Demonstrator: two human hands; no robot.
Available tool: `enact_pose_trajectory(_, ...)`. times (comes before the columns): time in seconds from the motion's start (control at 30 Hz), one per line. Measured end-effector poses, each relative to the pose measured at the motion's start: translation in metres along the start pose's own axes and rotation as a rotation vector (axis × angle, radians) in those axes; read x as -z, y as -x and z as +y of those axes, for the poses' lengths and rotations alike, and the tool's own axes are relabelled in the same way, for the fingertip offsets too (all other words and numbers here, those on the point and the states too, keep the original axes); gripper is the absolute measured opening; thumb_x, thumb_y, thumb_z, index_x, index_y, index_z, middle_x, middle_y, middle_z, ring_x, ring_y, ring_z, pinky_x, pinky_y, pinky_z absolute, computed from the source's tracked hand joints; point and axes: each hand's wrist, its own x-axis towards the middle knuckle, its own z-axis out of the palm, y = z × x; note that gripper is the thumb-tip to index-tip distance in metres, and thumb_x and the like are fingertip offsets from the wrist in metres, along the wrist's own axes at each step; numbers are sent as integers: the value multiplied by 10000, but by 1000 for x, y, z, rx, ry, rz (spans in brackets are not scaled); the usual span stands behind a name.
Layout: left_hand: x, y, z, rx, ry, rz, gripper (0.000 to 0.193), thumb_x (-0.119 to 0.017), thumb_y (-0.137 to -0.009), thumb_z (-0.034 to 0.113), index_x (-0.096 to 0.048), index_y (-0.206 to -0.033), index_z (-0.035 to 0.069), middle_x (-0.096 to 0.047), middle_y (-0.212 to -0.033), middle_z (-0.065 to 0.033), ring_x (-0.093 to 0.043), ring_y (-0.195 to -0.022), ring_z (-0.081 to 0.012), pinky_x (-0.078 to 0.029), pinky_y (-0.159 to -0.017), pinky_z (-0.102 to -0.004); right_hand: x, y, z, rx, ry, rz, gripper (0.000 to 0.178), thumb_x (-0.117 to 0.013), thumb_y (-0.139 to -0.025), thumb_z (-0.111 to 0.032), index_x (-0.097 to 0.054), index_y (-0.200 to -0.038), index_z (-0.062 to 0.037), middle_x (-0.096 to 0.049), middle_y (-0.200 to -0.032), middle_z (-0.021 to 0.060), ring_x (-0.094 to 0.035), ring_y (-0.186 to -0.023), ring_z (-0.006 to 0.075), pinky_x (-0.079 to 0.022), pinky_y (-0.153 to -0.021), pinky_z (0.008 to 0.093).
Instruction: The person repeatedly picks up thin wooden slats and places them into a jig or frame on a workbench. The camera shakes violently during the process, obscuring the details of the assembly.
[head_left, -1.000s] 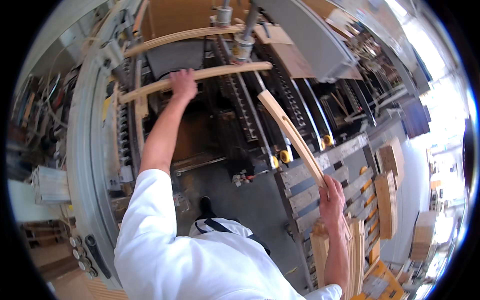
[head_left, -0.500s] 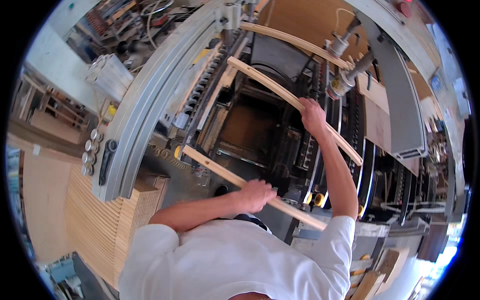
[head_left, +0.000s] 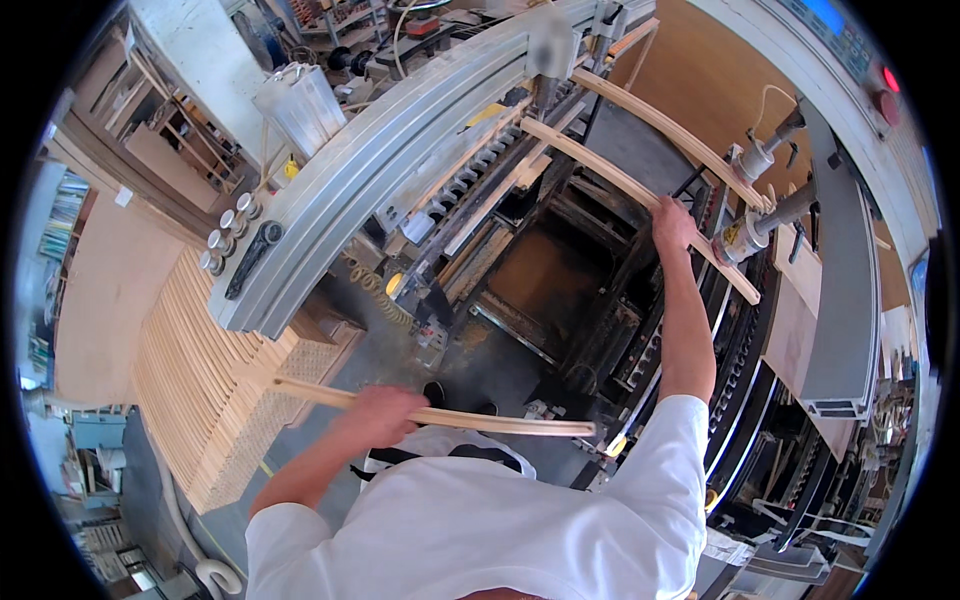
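Note:
My left hand [head_left: 385, 415] grips a slightly curved wooden slat [head_left: 500, 424] near its middle. That slat lies across in front of my waist, its left end by a big stack of wooden slats [head_left: 200, 370]. With my right arm stretched forward, my right hand [head_left: 673, 226] is closed on a second wooden slat [head_left: 590, 160], which slants over the machine bed. Its far end is close to the machine's left rail, and its near end is right of my hand. Beyond it, a third slat [head_left: 670, 122] spans the machine under the clamps.
A silver aluminium beam [head_left: 390, 150] arches over the machine's left side, and a grey beam [head_left: 840, 290] stands on the right. Two cylindrical clamps [head_left: 742, 240] point down near the slats' right ends. A coiled yellow hose [head_left: 380, 295] hangs below the left rail.
My left hand has moved left with its slat, toward the stack. The slat in my right hand has shifted toward the clamps. My view has turned leftward.

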Motion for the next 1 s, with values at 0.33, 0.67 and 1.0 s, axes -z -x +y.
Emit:
enact_pose_trajectory(0.33, -29, 88, -77, 413, 245, 202, 418, -743, -720, 173, -685, -1127, 98, -696, -1046, -139, -647, -989, -338, -509, -870, -413, -4, -12, -20, 0, 49, -109, 236, -634, -859, -267, -654, -1049, -129, -667, -1047, 118, -643, -993, 339, -515, -830, 476)
enact_pose_trajectory(0.67, -71, 248, -150, 700, 981, 388, 372, -789, -660, 16, -708, -1020, -22, -676, -838, -28, -615, -761, -107, -507, -706, -289, -11, -22, -14, -43, 148, -147, 237, -619, -858, -264, -665, -1039, -119, -666, -1086, 131, -639, -1034, 342, -506, -871, 488)
enact_pose_trajectory(1.0, -126, 351, -261, 602, 1288, 901, 347, -713, -810, 233, -613, -1046, -1, -605, -806, -38, -579, -708, -137, -476, -626, -273, 14, -14, -87, -28, -302, 122, 465, -671, -898, -295, -608, -1244, 10, -666, -1152, 192, -640, -1068, 331, -504, -907, 405)
